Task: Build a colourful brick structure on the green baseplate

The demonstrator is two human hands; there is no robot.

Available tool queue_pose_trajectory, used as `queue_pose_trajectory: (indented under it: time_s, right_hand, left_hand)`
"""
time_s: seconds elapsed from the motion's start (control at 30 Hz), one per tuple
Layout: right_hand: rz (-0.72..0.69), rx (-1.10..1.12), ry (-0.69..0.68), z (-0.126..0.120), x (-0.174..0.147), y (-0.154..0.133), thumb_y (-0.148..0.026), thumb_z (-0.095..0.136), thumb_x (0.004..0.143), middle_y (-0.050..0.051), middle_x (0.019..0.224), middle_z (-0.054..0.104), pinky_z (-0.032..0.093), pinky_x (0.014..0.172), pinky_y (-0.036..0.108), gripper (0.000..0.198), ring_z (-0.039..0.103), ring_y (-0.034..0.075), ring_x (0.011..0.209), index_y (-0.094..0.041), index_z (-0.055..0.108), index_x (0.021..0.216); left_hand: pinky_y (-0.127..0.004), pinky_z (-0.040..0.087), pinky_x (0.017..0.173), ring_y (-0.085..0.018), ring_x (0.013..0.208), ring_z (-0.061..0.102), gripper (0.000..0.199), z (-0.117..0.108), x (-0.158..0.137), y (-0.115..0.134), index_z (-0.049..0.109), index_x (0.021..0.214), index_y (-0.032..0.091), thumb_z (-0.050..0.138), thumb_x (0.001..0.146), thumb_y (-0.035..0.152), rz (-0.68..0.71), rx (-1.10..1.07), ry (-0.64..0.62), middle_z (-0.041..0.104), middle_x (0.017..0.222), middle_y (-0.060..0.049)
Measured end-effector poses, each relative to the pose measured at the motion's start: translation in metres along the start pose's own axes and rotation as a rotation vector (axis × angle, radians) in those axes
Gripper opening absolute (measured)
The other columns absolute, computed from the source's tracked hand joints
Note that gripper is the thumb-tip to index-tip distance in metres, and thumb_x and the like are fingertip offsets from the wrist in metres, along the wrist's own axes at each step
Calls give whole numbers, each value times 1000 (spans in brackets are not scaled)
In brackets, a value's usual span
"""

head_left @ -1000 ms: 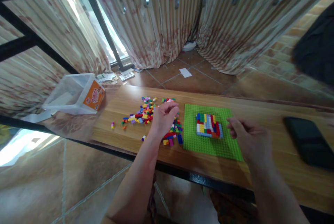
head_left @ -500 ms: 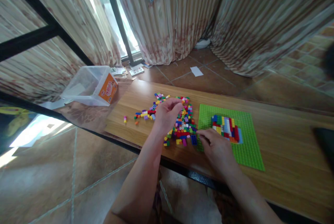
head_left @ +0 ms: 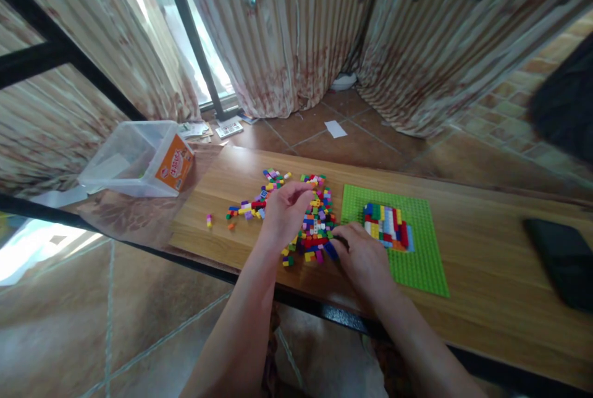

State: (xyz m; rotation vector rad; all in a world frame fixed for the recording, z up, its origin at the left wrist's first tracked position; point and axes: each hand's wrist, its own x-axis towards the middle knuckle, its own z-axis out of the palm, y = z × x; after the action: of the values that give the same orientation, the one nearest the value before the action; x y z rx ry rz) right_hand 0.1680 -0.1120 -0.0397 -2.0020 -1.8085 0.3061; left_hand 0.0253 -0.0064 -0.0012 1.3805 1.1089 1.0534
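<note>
The left hand (head_left: 282, 215) hides part of a loose brick pile (head_left: 317, 241); its thumb and fingers nearly meet, but whether that grip holds anything cannot be told. The right hand (head_left: 364, 256) curls beside a dark blue brick (head_left: 330, 251), its grip equally unclear. Rightward, a multicoloured brick build (head_left: 388, 225) sits on a green baseplate (head_left: 424, 271). Wooden tabletop (head_left: 486, 243); striped curtains (head_left: 278, 46); tiled floor (head_left: 152, 299); a dark shape (head_left: 567, 101), cut off at right.
</note>
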Motion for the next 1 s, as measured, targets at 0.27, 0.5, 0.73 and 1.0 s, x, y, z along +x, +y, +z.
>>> queue_pose_trajectory:
  time_s: [0.27,0.5,0.73,1.0]
  right_hand:
    - [-9,-18,11,0,0,-1,-20,47,94,4,90,65,43,69,29,21,62,17,78,-21,67,90]
    - [-72,161,61,-2,-1,-1,-21,45,95,7,96,66,49,76,30,26,64,18,85,-20,68,106]
    - [18,392,290,-37,3,27,-30,53,92,6,96,70,51,81,33,21,65,18,88,-21,71,95]
    - [373,353,366,-73,-2,110,-39,63,77,5,74,72,49,59,30,30,62,16,60,-17,75,94]
  left_hand:
    - [-21,46,58,-11,62,58,16,5,-2,-2,72,87,15,64,78,26,-9,13,-48,69,74,-1]
    - [-23,48,64,-13,70,61,19,6,-1,-10,73,89,16,63,82,30,53,103,-59,71,79,-3]
    - [-22,45,60,-12,64,59,17,7,-2,-7,74,88,16,62,82,27,77,158,-74,69,72,-1]
    - [-21,44,58,-12,62,59,17,9,-1,-11,73,87,17,61,82,27,89,159,-92,68,71,-1]
